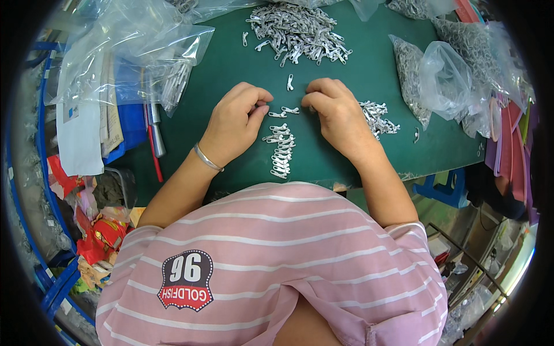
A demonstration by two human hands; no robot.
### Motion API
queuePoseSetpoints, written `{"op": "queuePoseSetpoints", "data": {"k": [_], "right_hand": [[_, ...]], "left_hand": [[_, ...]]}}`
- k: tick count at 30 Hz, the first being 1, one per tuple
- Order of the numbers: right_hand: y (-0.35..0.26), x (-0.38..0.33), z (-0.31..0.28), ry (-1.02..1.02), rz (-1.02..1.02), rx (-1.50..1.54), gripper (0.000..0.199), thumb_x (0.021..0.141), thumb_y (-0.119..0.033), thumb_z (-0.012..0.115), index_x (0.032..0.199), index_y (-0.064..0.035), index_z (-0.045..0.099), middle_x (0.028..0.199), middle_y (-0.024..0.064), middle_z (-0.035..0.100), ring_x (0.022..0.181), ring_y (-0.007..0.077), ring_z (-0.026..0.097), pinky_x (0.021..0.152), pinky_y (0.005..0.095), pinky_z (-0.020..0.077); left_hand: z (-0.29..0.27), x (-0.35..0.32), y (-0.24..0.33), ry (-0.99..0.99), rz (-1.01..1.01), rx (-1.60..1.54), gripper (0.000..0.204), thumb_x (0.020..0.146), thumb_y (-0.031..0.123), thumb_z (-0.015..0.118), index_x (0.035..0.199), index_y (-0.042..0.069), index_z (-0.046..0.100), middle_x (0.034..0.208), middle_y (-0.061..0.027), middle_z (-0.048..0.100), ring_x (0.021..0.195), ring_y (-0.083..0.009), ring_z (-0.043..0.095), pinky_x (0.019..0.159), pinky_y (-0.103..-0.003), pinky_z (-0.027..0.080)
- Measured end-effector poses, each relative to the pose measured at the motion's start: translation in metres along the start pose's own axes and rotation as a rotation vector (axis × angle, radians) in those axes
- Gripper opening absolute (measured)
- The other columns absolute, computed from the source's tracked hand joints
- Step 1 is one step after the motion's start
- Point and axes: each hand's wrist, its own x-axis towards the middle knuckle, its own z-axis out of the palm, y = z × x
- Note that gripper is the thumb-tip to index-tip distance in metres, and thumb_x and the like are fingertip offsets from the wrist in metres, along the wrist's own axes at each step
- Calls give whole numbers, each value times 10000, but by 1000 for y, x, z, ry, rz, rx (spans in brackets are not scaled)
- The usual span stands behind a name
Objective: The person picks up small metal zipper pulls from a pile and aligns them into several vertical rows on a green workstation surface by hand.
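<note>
Green table point(231, 63): heap of small metal pieces point(297, 29), neat column of pieces point(281, 151), clear plastic bags point(444, 75).

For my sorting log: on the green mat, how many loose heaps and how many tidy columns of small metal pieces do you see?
Loose heaps: 2 (large far heap, small heap by right hand)
Tidy columns: 1
Total: 3

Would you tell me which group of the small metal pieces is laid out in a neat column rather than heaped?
The column of zipper pulls between the two hands; the big pile and small pile lie loose.
</note>
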Motion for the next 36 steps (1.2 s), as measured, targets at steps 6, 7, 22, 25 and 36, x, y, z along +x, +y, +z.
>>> {"op": "queuePoseSetpoints", "data": {"k": [6, 7, 22, 25, 36], "right_hand": [[-2, -3, -10, -3, 107, -26, 149, 818, 34, 701, 955, -20, 677, 965, 127, 627, 907, 337, 620, 785, 418, 519], [-4, -5, -12, -55, 96, -35, 143, 837, 33, 709, 969, -11, 676, 973, 133, 629, 909, 343, 623, 783, 415, 522], [-7, 32, 23, 39, 110, -127, 117, 807, -100, 756, 841, -16, 682, 873, 121, 624, 847, 335, 635, 747, 443, 533], [1, 32, 18, -34, 8, -65, 114, 804, -76, 742, 886, -5, 704, 888, 126, 633, 848, 340, 636, 754, 446, 536], [14, 58, 19, -63, -42, 15, 243, 826, 99, 613, 1020, 3, 723, 1024, 147, 666, 961, 349, 638, 849, 416, 535]], "left_hand": [[-2, -4, -6, -4, -5, 29, 154, 886, -39, 683, 1035, -2, 689, 926, -77, 627, 723, -147, 604, 669, -262, 496], [-2, -3, -5, -7, -10, 31, 154, 885, -39, 684, 1034, -2, 688, 926, -78, 626, 723, -148, 604, 670, -263, 496], [0, -3, -8, 6, -4, 42, 163, 863, -30, 706, 1020, 9, 692, 906, -79, 617, 721, -165, 603, 676, -280, 500], [0, -3, -7, 1, -5, 39, 161, 857, -27, 710, 1012, 11, 692, 903, -80, 619, 720, -169, 604, 674, -285, 501], [-1, -2, -6, 9, -18, 10, 154, 852, -16, 706, 1002, 15, 692, 880, -83, 617, 712, -175, 617, 669, -291, 510]]}}
